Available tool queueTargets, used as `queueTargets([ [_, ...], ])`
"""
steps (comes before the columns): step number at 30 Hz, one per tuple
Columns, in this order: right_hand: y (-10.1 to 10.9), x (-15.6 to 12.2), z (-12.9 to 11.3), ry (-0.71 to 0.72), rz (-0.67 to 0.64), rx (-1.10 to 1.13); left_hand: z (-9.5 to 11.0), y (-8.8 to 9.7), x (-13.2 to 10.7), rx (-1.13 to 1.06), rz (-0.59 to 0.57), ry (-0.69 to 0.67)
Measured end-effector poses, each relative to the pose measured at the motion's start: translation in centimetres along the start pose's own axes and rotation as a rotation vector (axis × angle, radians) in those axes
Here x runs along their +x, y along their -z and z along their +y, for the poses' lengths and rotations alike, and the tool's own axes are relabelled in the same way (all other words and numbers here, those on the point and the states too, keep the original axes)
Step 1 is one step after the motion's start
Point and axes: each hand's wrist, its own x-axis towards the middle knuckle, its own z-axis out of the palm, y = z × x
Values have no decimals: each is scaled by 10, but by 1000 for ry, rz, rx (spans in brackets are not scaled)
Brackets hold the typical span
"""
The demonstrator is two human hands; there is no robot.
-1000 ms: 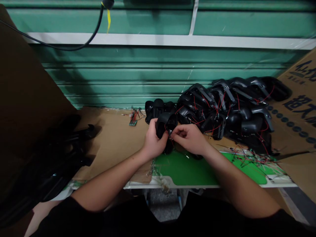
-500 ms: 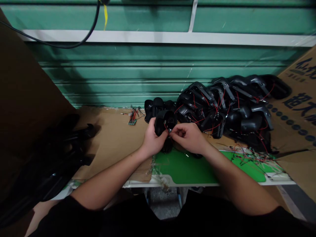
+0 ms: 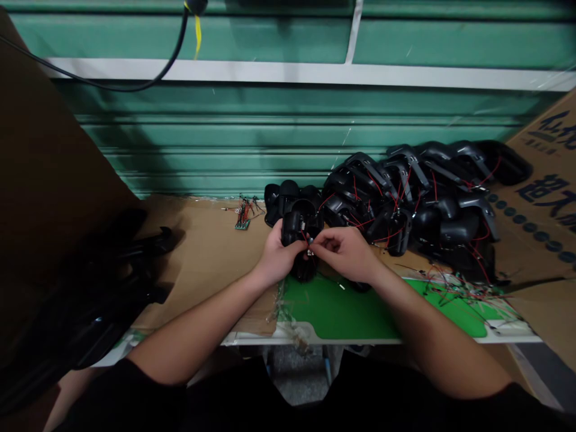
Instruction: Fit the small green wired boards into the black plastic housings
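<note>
My left hand point(image 3: 278, 257) is wrapped round a black plastic housing point(image 3: 299, 227) held just above the bench, with a red wire point(image 3: 305, 238) running out of it. My right hand point(image 3: 344, 252) is closed in a pinch at the wire's end, right beside the housing; what sits between the fingertips is too small to name. Both hands are over the near end of the green mat point(image 3: 342, 309).
A pile of similar black housings with red wires point(image 3: 414, 198) fills the right back of the bench. A small circuit board with wires point(image 3: 243, 215) lies on brown cardboard point(image 3: 207, 252). Dark parts point(image 3: 112, 282) lie left. A printed carton point(image 3: 544, 198) stands right. Loose wires point(image 3: 459, 289) litter the mat.
The housing has been turned slightly in my left hand and sits a little lower; my right fingers have closed tighter on the wire end. Both hands stay in the same place.
</note>
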Motion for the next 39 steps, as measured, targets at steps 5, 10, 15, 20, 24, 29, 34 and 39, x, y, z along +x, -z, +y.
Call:
queueTargets([
  [5, 3, 1, 3, -90, -111, 158, -1, 2, 0, -46, -48, 22],
  [10, 4, 2, 5, -116, -131, 193, -1, 2, 0, -60, -63, 26],
  [15, 6, 3, 4, -105, -71, 78, 1, 1, -1, -20, -72, 6],
  [20, 7, 4, 1, -97, -32, 33, 2, 1, -1, -2, -67, 2],
  [24, 8, 4, 2, -121, -23, 58, 0, 2, -1, 17, -87, -9],
  [29, 11, 3, 6, -105, 28, -21, -1, 3, -1, 46, -86, -13],
  [34, 12, 3, 8, -78, 37, -55, 0, 2, -1, 59, -87, -13],
  [39, 11, 3, 8, -28, 66, -59, -1, 1, 0, 61, -72, -18],
])
